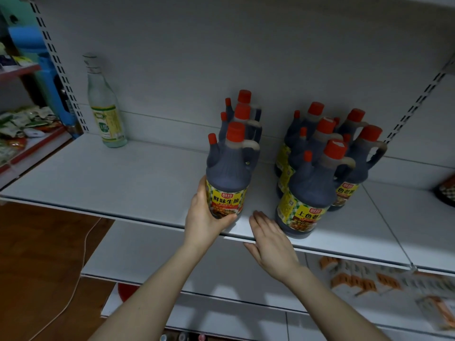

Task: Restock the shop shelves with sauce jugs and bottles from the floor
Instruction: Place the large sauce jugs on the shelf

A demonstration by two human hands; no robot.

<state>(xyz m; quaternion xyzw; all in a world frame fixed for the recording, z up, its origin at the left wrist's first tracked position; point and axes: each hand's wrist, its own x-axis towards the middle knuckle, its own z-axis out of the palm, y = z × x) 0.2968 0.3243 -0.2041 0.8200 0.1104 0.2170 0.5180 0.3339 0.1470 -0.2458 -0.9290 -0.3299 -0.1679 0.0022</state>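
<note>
A dark sauce jug [230, 168] with red caps and a yellow label stands upright near the front edge of the white shelf [123, 178]. My left hand [204, 217] grips its lower body from the left, thumb curled under the label. Two more jugs stand in a row right behind it. My right hand [270, 242] is beside the jug with straight fingers over the shelf edge, holding nothing. Several similar jugs [317, 173] cluster to the right. A tall clear bottle [105, 107] with a pale label stands at the back left.
Slotted uprights [59, 67] frame the shelf bay. The lower shelf at the right carries small orange and white packets [364, 279]. A neighbouring rack at the left holds green packets [22, 121]. Brown floor with a thin cable [81, 262] lies below left.
</note>
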